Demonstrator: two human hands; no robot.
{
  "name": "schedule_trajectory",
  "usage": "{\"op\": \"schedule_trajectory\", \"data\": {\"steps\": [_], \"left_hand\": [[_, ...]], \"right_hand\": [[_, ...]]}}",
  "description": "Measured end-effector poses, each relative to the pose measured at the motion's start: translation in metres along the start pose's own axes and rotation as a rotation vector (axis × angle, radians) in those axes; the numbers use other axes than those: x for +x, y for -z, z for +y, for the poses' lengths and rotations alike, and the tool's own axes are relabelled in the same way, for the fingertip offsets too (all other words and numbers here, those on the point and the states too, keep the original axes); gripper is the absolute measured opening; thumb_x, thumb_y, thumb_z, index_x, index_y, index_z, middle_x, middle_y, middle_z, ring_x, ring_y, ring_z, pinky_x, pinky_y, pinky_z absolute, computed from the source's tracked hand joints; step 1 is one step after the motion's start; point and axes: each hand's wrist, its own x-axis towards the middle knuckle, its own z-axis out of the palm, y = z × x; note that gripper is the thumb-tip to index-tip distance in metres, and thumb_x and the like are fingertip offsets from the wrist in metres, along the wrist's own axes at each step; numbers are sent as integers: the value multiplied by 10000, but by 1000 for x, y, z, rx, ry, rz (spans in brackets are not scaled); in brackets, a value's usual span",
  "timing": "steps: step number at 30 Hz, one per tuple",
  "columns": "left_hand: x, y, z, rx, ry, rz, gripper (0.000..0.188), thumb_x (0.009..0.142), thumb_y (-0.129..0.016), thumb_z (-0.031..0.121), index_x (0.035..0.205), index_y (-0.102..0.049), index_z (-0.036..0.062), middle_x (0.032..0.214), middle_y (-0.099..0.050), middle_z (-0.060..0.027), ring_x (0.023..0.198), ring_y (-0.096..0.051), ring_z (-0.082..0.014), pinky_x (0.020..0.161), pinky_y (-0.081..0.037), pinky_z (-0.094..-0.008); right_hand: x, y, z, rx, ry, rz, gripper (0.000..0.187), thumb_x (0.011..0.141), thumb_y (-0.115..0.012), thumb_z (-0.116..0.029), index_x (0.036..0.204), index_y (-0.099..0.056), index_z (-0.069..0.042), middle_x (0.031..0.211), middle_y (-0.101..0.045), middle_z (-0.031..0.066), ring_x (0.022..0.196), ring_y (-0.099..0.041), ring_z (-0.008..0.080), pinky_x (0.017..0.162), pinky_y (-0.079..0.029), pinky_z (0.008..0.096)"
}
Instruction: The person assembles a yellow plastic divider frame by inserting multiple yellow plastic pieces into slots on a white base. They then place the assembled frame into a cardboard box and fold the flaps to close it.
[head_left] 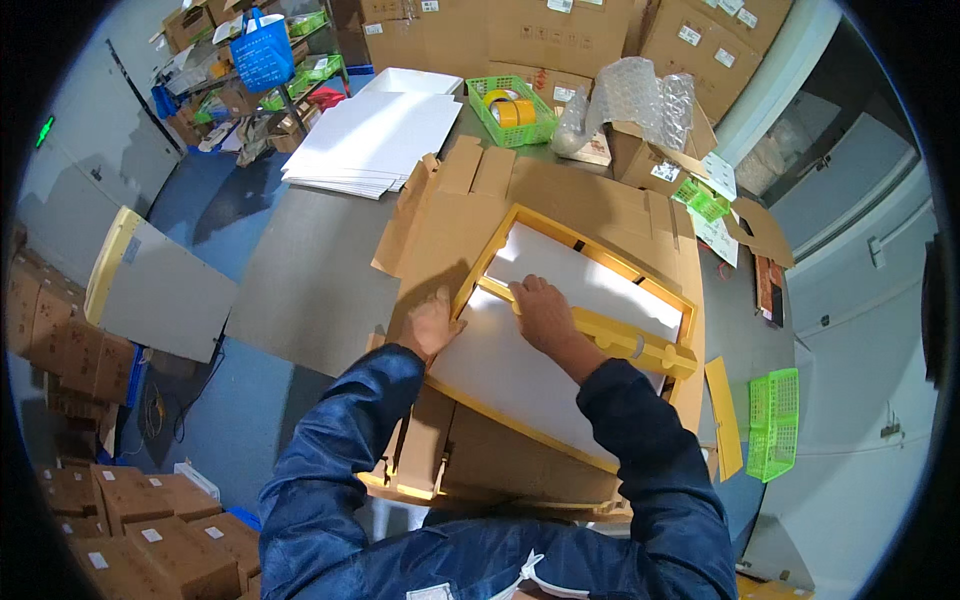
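A shallow yellow frame (535, 432) with a white panel (505, 375) inside lies tilted on flattened cardboard. Across its middle runs a yellow bar (625, 340), with notched cut-outs at its right end. My right hand (545, 315) curls its fingers over the bar left of its middle. At the frame's left side, my left hand (430, 322) grips the rim, its thumb pointing inward. The undersides of both hands' fingers are hidden.
Brown cardboard (600, 205) covers much of the grey table (300, 280). White sheets (365, 140) are stacked at the back left. A green basket (545, 125) holds tape rolls, beside bubble wrap (645, 100). A loose yellow strip (722, 420) and another green basket (772, 425) are at the right.
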Motion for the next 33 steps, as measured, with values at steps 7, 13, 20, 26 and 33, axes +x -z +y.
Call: {"op": "schedule_trajectory", "data": {"steps": [7, 13, 20, 26, 33], "left_hand": [[-14, -70, -18, 100, 34, 52, 166, 828, -527, 183, 854, -503, 21, 759, -623, -198, 725, -652, -314, 634, -534, -410], [-42, -50, 2, -72, 101, 9, 181, 835, -513, 192, 866, -492, 15, 787, -607, -200, 721, -616, -393, 659, -506, -482], [-56, -50, 5, -112, 104, 1, 209, 806, -577, 158, 881, -468, -3, 811, -586, -225, 754, -594, -416, 680, -489, -497], [-62, -53, 6, -22, 133, -33, 197, 776, -582, 128, 876, -478, -6, 795, -586, -223, 726, -602, -405, 666, -497, -496], [-70, -49, 14, -35, 195, 14, 123, 777, -555, 130, 829, -503, 30, 732, -590, -229, 678, -591, -429, 633, -483, -515]], "right_hand": [[13, -42, -10, 10, 36, -1, 235, 795, -637, -229, 750, -570, -8, 758, -561, 159, 745, -584, 320, 696, -476, 431], [3, -40, -10, 70, 42, -149, 237, 831, -604, -246, 769, -592, -18, 763, -606, 140, 720, -603, 313, 669, -496, 405], [-1, -36, -19, -49, 70, -234, 218, 845, -580, -257, 817, -597, -42, 793, -601, 117, 767, -605, 271, 711, -485, 363], [5, -49, -19, -22, 182, -175, 132, 834, -554, -177, 823, -587, -49, 780, -581, 105, 754, -590, 255, 682, -471, 371], [-2, -64, -33, 149, 80, -82, 143, 784, -596, -181, 759, -593, -41, 781, -593, 153, 755, -588, 306, 697, -476, 407]]}}
